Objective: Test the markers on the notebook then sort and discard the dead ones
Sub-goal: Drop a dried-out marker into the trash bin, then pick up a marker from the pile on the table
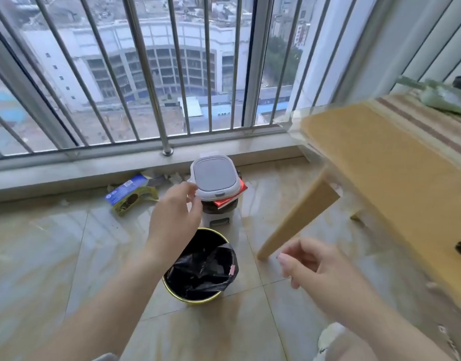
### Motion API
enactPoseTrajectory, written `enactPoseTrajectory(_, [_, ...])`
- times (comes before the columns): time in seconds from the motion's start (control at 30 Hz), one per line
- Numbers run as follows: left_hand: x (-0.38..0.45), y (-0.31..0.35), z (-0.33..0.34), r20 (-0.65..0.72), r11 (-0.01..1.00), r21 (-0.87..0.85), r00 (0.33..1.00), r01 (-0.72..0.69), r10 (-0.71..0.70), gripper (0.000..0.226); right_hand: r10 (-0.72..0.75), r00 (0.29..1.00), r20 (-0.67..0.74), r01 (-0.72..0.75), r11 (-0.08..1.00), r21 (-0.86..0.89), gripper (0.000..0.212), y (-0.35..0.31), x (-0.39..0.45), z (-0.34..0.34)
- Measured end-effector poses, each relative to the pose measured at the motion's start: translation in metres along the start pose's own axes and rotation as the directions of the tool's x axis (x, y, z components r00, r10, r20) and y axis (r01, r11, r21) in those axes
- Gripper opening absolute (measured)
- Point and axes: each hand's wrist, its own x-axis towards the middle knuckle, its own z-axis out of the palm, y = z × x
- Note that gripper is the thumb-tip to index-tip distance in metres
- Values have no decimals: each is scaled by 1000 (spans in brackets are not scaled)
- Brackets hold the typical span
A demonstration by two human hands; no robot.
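Markers do not show anywhere in the head view, and neither hand carries one. A round bin (pixel 195 300) with a gold rim and a crumpled black liner (pixel 202 269) stands on the tiled floor (pixel 54 251), directly below the left hand (pixel 173 217); its mouth is open, and a small pink scrap sits at the liner's right edge. The left hand's grip is apart and empty, fingers loosely curled, fingertips just beside the corner of a white lidded bin (pixel 213 178). That bin stands behind the round one, close to the window sill, with something red (pixel 230 196) poking out under its lid on the right. The right hand (pixel 325 269) hangs lower right, its grip also apart and empty, fingers slack.

On the floor to the left, against the sill, lies a torn blue and green packet (pixel 130 194); its print is too blurred to read. No other writing can be made out.

The wooden surface (pixel 393 165) juts in from the right, its near corner overhanging the floor, one slanted leg (pixel 299 217) coming down just right of the bins. A striped cloth and a blurred green thing (pixel 445 97) lie at its far end. Open tile spreads left of the round bin and in front of it. Steel railings (pixel 151 74) close off the window behind.
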Motion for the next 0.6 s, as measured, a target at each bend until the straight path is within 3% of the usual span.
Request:
enactPoseTrajectory(0.17, [3,120,4,-59,921,-181,938,-346,341,13,-1,998,-67,3,1000,20,7,-24,-70,-47])
enactPoseTrajectory(0.27, [-16,200,25,-13,791,-317,836,-523,548,16,5,977,-212,-9,1000,-16,28,-29,-116,-87])
enactPoseTrajectory(0.37, [-56,281,50,33,624,-432,680,-651,732,16,12,904,-428,-46,997,-69,22,-21,-168,-128])
enactPoseTrajectory(0.47, [-112,352,72,54,437,-533,487,-724,872,14,47,774,-631,-111,992,-63,4,3,-228,-168])
enactPoseTrajectory(0.53, [-154,395,86,36,292,-601,340,-744,940,21,81,680,-729,-164,986,-44,4,25,-272,-193])
enactPoseTrajectory(0.6, [-196,433,98,31,201,-663,241,-722,970,26,116,582,-805,-229,973,-26,6,48,-319,-217])
